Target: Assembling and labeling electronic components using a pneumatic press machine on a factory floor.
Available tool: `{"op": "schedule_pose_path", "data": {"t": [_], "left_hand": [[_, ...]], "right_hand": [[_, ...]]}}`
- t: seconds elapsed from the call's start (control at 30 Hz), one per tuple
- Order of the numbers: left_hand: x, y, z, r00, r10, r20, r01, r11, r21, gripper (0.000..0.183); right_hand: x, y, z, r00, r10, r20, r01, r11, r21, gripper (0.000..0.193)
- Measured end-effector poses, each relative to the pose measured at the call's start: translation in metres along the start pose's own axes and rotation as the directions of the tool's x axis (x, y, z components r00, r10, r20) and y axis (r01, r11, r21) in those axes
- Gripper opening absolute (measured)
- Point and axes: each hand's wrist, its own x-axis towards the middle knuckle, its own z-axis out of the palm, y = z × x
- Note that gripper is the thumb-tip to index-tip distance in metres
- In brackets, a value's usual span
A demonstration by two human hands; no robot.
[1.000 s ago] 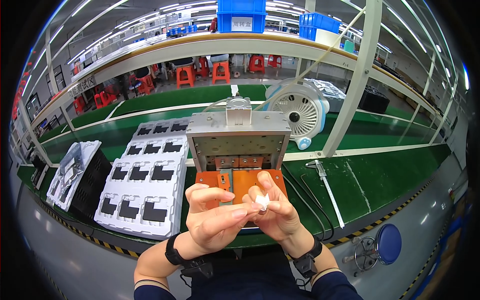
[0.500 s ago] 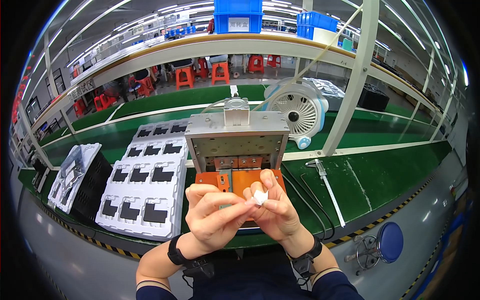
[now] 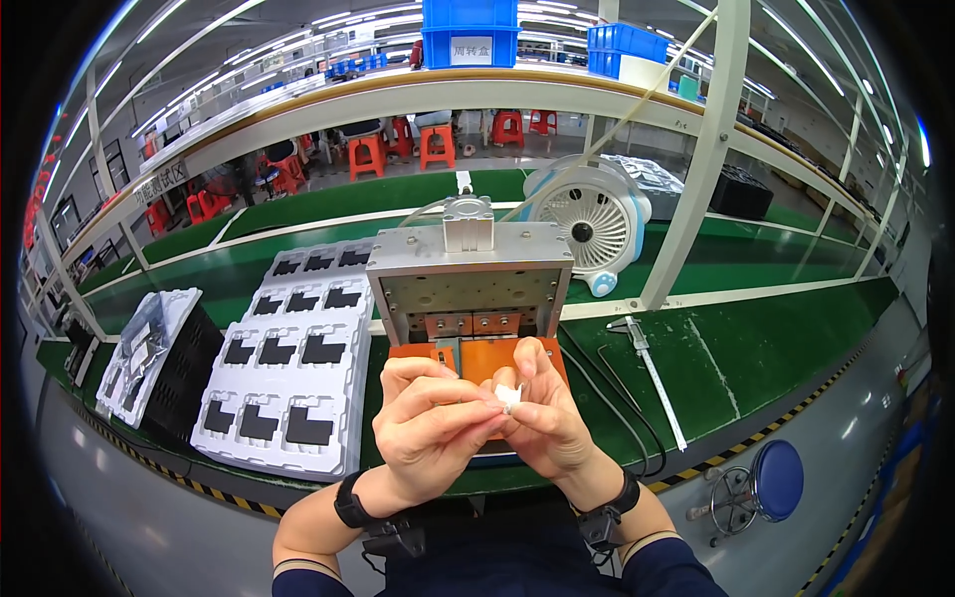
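In front of the metal press, a small white piece (image 3: 508, 395), thin and crumpled-looking like paper or film, sits between my fingertips. My right hand (image 3: 553, 428) pinches it between thumb and fingers, with the index finger raised. From the other side my left hand (image 3: 430, 423) closes thumb and fingers at the piece's lower left edge. Behind my hands is the metal press fixture (image 3: 468, 257), with an orange base (image 3: 488, 354) partly hidden by my fingers. Exactly what the white piece is cannot be made out.
A white tray (image 3: 274, 382) of black L-shaped parts lies to the left, beside a black crate (image 3: 184, 373) topped with a bag. Calipers (image 3: 655, 381) and a black cable (image 3: 622, 413) lie to the right. A white fan (image 3: 587, 229) and a post (image 3: 701, 169) stand behind.
My left hand has shifted slightly right and its fingers have closed in more. The white piece has turned and dropped a little between my fingertips.
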Motion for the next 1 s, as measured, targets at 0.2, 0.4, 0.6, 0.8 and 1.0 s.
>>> {"op": "schedule_pose_path", "data": {"t": [0.2,0.4,0.6,0.8,1.0], "left_hand": [[-0.004,-0.001,0.002,0.999,0.05,-0.003,-0.05,0.997,0.061,0.024],[0.002,-0.003,-0.006,0.999,-0.004,0.047,0.004,1.0,0.002,0.025],[-0.005,-0.01,0.001,0.995,0.002,0.096,0.001,0.999,-0.033,0.029],[0.005,-0.007,-0.005,0.998,0.009,0.059,-0.009,1.0,-0.008,0.023],[0.002,-0.019,-0.003,0.965,-0.195,0.174,0.239,0.928,-0.287,0.017]], "right_hand": [[0.0,0.005,-0.003,0.999,-0.054,0.0,0.054,0.997,-0.061,0.036],[0.002,0.0,0.0,1.0,-0.023,-0.002,0.022,0.998,-0.065,0.036],[0.001,0.001,0.001,0.999,0.033,-0.027,-0.034,0.998,-0.051,0.031],[0.001,-0.005,0.003,0.996,0.074,-0.047,-0.079,0.99,-0.114,0.024],[0.002,0.001,-0.001,0.99,0.008,-0.144,-0.028,0.991,-0.133,0.019]]}}
